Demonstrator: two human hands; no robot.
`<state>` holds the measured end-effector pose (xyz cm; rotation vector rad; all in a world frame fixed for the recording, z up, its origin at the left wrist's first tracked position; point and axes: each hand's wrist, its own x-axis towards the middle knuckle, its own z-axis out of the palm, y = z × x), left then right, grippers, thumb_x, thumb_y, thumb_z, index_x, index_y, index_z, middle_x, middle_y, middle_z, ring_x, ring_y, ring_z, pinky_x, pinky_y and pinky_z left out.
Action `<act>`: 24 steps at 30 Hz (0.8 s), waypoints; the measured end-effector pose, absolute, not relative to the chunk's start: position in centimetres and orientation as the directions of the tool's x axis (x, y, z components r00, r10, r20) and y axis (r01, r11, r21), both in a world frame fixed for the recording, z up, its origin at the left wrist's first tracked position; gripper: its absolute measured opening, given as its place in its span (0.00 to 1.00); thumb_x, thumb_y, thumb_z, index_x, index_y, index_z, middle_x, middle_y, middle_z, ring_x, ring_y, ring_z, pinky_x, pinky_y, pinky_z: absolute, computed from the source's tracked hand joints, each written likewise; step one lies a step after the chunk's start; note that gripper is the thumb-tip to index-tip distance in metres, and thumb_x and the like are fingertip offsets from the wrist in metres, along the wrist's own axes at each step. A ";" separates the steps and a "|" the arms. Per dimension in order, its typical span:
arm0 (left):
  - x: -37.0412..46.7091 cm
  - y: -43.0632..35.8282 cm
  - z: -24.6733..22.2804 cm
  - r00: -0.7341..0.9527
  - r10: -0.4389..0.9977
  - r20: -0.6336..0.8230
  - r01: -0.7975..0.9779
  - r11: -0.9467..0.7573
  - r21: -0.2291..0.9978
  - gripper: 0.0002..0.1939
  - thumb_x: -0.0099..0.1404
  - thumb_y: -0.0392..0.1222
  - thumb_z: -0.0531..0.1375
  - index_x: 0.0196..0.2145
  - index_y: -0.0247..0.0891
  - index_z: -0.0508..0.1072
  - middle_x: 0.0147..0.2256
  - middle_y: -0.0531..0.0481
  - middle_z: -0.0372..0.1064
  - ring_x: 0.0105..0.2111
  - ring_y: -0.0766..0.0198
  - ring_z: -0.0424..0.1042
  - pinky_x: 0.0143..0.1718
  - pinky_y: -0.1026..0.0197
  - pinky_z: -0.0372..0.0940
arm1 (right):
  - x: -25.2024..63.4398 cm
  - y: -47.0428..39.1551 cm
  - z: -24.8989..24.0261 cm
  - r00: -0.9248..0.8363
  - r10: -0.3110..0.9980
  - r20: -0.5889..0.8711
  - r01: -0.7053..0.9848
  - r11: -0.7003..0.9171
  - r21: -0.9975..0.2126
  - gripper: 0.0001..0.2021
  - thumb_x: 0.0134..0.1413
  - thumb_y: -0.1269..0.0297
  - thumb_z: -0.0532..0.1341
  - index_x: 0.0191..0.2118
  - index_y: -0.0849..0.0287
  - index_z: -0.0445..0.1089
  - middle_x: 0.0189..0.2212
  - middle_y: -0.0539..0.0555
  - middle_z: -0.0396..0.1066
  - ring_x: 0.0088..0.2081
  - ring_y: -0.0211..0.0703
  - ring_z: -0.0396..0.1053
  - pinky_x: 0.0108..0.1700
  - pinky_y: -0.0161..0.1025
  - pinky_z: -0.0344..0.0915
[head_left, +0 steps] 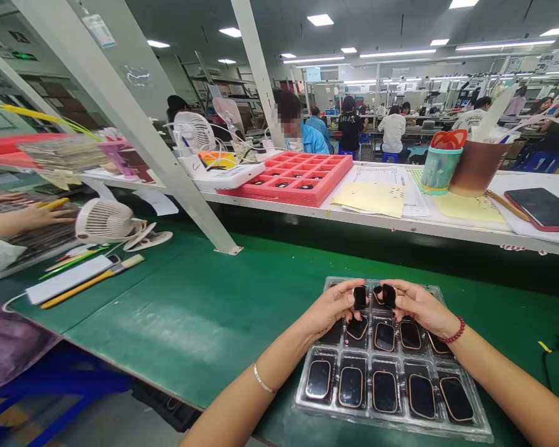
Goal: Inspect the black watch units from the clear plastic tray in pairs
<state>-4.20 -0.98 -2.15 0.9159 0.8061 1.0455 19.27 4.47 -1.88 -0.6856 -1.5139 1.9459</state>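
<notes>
A clear plastic tray (302,397) lies on the green bench, its compartments filled with black smartwatch faces in metallic frames, such as this smartwatch (384,391) in the front row. Above the back rows, my left hand (338,304) pinches one small black smartwatch (359,298) between thumb and fingers. My right hand (414,304) grips another smartwatch (388,296) the same way, a short gap to the right of the first. Both are held up with their dark faces towards me. Part of the tray's back row is hidden behind my hands.
A shelf above the bench bears a red foam tray (302,194), a teal cup (440,171), a brown pot (477,167) and a phone (547,205). At left are a small fan (105,220), a brush (93,279) and a co-worker's hand (32,220). A slanted post (186,186) meets the bench.
</notes>
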 end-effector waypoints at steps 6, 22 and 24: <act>-4.0 -1.2 -1.9 0.297 0.947 -0.123 -0.307 0.217 0.927 0.28 0.52 0.49 0.66 0.48 0.34 0.67 0.32 0.48 0.69 0.27 0.65 0.73 0.25 0.68 0.62 | 18.9 4.0 -1.7 -0.725 0.689 -0.012 -0.089 -0.110 -0.990 0.23 0.50 0.58 0.65 0.52 0.57 0.66 0.38 0.54 0.69 0.26 0.34 0.68 0.30 0.35 0.70; -2.2 -0.7 -1.4 0.219 0.972 -0.089 -0.093 0.111 0.989 0.20 0.55 0.35 0.59 0.46 0.33 0.66 0.34 0.46 0.70 0.32 0.62 0.73 0.25 0.66 0.63 | 18.7 3.6 -2.1 -0.676 0.736 0.036 -0.032 0.020 -0.999 0.19 0.53 0.65 0.59 0.52 0.56 0.63 0.46 0.58 0.70 0.35 0.39 0.70 0.36 0.39 0.69; -2.3 -1.0 -1.6 0.209 0.975 -0.070 -0.067 0.086 0.994 0.19 0.55 0.36 0.59 0.46 0.33 0.66 0.33 0.47 0.70 0.30 0.63 0.73 0.25 0.67 0.62 | 18.7 3.6 -2.0 -0.679 0.733 0.044 -0.036 0.026 -0.999 0.18 0.54 0.66 0.59 0.51 0.57 0.63 0.45 0.58 0.70 0.34 0.39 0.70 0.35 0.38 0.69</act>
